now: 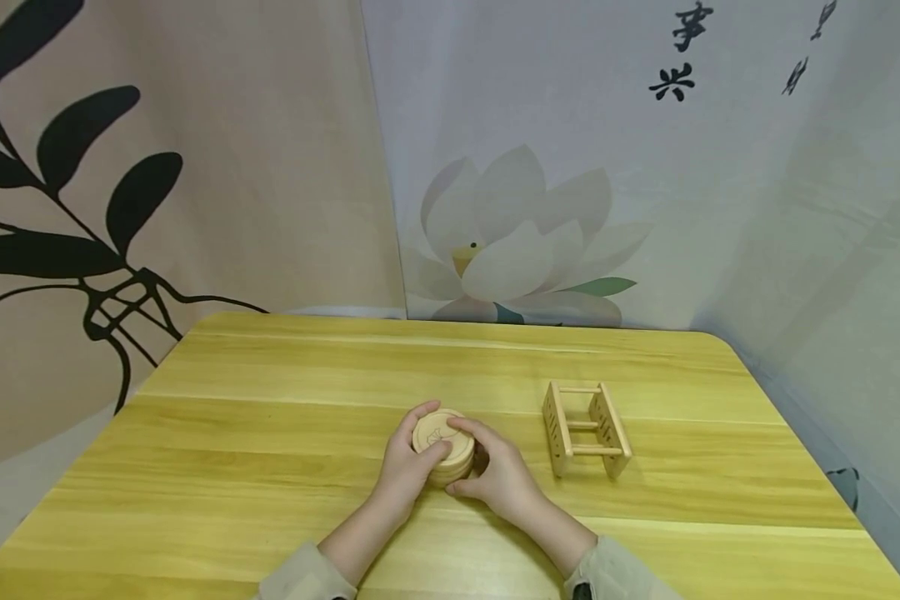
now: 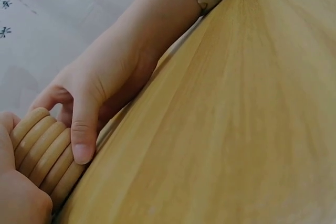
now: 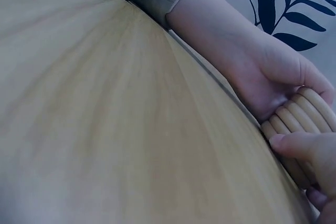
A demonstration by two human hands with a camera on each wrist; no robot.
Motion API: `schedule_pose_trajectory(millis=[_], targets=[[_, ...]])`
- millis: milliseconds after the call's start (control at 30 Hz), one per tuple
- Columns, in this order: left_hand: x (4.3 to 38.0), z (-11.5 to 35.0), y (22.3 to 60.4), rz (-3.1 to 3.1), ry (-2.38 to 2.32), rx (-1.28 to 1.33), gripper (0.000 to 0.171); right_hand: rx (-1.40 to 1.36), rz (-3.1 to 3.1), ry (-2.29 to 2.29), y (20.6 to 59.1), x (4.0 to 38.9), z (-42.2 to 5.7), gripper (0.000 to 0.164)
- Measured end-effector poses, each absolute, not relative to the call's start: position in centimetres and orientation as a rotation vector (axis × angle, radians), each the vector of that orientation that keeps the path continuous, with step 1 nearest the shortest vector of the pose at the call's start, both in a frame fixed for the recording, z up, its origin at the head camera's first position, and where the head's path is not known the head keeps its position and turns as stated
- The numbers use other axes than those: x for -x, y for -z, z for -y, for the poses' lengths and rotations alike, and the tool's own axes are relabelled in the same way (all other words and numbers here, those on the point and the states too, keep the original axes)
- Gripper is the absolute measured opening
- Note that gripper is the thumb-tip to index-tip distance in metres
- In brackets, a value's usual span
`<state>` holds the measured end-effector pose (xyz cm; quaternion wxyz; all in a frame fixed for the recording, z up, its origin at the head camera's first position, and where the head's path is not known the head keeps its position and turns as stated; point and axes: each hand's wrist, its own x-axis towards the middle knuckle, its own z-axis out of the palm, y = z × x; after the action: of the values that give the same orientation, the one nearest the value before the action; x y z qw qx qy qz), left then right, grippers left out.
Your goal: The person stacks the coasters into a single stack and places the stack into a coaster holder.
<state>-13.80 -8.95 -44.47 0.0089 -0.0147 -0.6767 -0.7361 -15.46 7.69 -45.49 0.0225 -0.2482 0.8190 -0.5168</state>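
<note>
Between both hands stands a stack of several round wooden coasters (image 1: 450, 454), the top one bearing a dark line drawing. My left hand (image 1: 401, 471) grips its left side, thumb over the top face and fingers round the far edge. From the right, my right hand (image 1: 506, 479) holds the same stack, a fingertip on the top rim and the thumb low at the near side. In the left wrist view the right thumb (image 2: 84, 129) lies against the lower coasters' edges. The right wrist view shows the stack's layered edges (image 3: 299, 116) close over the table.
A small wooden rack (image 1: 585, 450) with slotted side panels and crossbars stands on the table to the right of the hands. The wooden table (image 1: 270, 467) reaches back to a printed curtain (image 1: 307, 167) with leaves, a lotus and writing.
</note>
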Motion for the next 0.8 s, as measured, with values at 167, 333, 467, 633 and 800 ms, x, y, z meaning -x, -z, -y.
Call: schedule_pose_trajectory(millis=[167, 333, 467, 633, 800], targets=[[13.7, 8.8, 44.2, 2.096, 2.305, 0.050, 0.062, 0.772, -2.511, 1.651, 45.5, 15.4, -7.7, 0.086], [13.7, 8.7, 43.9, 2.074, 2.315, 0.073, 0.062, 0.792, -2.463, 1.699, 45.3, 15.3, -7.8, 0.087], [13.6, 8.7, 43.8, 2.061, 2.325, 0.090, 0.062, 0.798, -2.410, 1.738, 45.2, 15.2, -7.9, 0.087], [13.5, 8.7, 43.6, 2.061, 2.313, 0.094, 0.062, 0.795, -2.368, 1.767, 45.1, 15.1, -7.9, 0.087], [13.3, 8.6, 43.4, 2.068, 2.313, 0.102, 0.061, 0.778, -2.347, 1.780, 44.9, 15.0, -7.9, 0.086]])
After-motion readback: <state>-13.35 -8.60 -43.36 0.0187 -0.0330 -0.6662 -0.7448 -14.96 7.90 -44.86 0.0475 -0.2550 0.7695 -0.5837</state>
